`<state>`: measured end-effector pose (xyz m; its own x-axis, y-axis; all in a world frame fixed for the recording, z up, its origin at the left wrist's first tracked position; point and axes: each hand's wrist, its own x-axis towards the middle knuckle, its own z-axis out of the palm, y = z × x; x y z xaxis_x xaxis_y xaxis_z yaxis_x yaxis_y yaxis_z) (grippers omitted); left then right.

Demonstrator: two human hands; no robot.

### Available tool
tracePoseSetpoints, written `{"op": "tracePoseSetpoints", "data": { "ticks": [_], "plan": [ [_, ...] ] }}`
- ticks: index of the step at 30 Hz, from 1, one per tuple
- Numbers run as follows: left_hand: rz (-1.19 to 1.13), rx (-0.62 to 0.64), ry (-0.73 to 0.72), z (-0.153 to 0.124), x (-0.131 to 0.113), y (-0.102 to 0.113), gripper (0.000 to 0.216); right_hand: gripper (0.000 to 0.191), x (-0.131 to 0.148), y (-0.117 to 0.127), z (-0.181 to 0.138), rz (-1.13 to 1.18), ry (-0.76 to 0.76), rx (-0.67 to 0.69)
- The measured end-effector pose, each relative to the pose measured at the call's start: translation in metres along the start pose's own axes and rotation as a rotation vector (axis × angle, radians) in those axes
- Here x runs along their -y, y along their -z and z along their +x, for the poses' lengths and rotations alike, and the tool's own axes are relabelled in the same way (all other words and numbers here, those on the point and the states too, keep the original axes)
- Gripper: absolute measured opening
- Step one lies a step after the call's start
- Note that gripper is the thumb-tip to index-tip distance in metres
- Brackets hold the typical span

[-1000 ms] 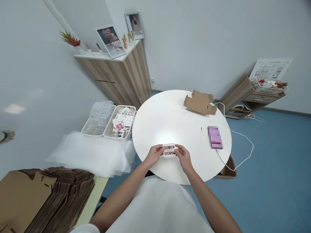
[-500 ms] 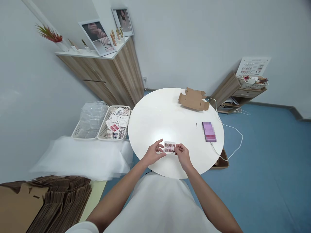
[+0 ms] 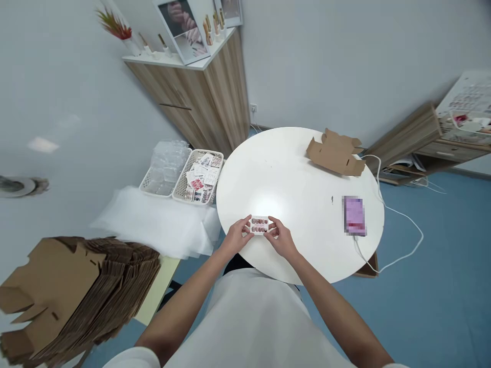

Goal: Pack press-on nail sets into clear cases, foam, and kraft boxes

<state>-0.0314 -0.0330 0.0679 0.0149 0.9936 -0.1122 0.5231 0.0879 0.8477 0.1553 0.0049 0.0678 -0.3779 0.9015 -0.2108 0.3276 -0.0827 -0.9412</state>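
Note:
Between my two hands is a small white card of press-on nails [image 3: 259, 225], with two rows of reddish, patterned nails facing up. My left hand [image 3: 238, 235] pinches its left edge between thumb and fingers. The right edge is gripped the same way by my right hand [image 3: 281, 237]. Under the card lies the near part of the round white table [image 3: 295, 174]; whether the card rests on it or is just above, I cannot tell.
A flattened brown cardboard box [image 3: 334, 153] and a blurred-out purple phone [image 3: 355, 215] with a white cable [image 3: 402, 214] lie on the table. At left stand a basket of nail cards [image 3: 199, 179], clear plastic trays [image 3: 169, 163], white foam sheets [image 3: 153, 220] and stacked cardboard [image 3: 123, 286].
My left hand has closed on the card's left edge, where its fingers were apart before. The view has turned left and down, shifting the surroundings right in the picture.

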Motion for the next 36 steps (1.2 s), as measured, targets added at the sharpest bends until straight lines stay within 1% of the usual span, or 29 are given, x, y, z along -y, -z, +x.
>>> {"op": "tracePoseSetpoints", "data": {
  "ticks": [3, 8, 12, 15, 20, 24, 28, 31, 36],
  "plan": [
    [-0.012, 0.005, 0.018, 0.000, 0.007, 0.010, 0.062, 0.058, 0.000, -0.002, 0.011, -0.111, 0.061, 0.103],
    [0.045, 0.018, 0.020, 0.007, 0.019, 0.035, 0.063, 0.058, 0.007, -0.014, 0.033, -0.224, 0.114, 0.178],
    [0.153, 0.060, -0.012, 0.018, 0.031, 0.063, 0.060, 0.057, 0.013, -0.031, 0.056, -0.344, 0.111, 0.197],
    [0.207, 0.079, -0.015, 0.029, 0.045, 0.083, 0.060, 0.057, 0.016, -0.049, 0.076, -0.410, 0.080, 0.199],
    [0.229, 0.083, 0.012, 0.053, 0.075, 0.102, 0.060, 0.056, 0.018, -0.083, 0.108, -0.440, -0.012, 0.152],
    [0.238, 0.119, 0.062, 0.077, 0.096, 0.110, 0.060, 0.056, 0.016, -0.104, 0.131, -0.408, -0.099, 0.108],
    [0.292, 0.167, 0.144, 0.094, 0.110, 0.110, 0.061, 0.056, 0.011, -0.117, 0.146, -0.379, -0.185, 0.092],
    [0.335, 0.207, 0.187, 0.097, 0.114, 0.105, 0.061, 0.055, 0.007, -0.124, 0.145, -0.401, -0.246, 0.082],
    [0.386, 0.273, 0.201, 0.090, 0.116, 0.095, 0.061, 0.054, 0.002, -0.131, 0.136, -0.477, -0.338, 0.071]
  ]
}}
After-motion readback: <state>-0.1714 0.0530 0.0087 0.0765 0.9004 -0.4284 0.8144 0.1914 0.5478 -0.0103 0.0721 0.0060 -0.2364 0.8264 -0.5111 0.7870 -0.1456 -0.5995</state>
